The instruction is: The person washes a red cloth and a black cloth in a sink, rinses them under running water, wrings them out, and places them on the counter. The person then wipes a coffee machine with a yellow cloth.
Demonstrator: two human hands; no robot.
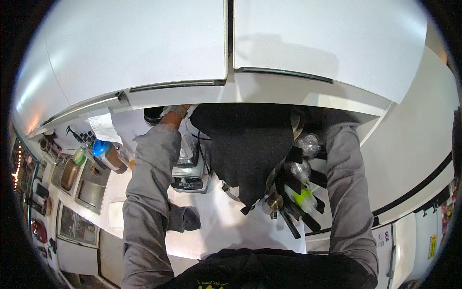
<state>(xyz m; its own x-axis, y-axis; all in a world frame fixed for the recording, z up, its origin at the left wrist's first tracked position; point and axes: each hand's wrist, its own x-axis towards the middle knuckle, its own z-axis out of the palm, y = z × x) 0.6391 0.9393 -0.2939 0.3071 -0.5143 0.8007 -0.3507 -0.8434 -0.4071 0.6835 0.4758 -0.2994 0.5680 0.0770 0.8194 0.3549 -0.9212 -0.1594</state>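
Observation:
My left hand [183, 108] reaches under the front edge of the wall cabinet, beside the upper left corner of a black cloth [249, 151]. Its fingers are mostly hidden, so its grip on the cloth cannot be made out. The cloth hangs wide above the white counter [223, 224] and narrows to a lower tip. My right forearm in a grey sleeve [348, 188] goes up under the cabinet at the right; that hand is out of view. Below my left wrist stands a Getra blender [187, 183] with a clear jug [187, 148]. A dark grey cloth [184, 218] lies near my left sleeve.
Right of the black cloth, several black handles [288, 224], clear bottles [309, 144] and a metal cup [273, 202] crowd together. White cabinet doors [144, 43] overhang the counter. At the left are a blue-lidded container [103, 148], a paper sheet [105, 127] and a sink [69, 177].

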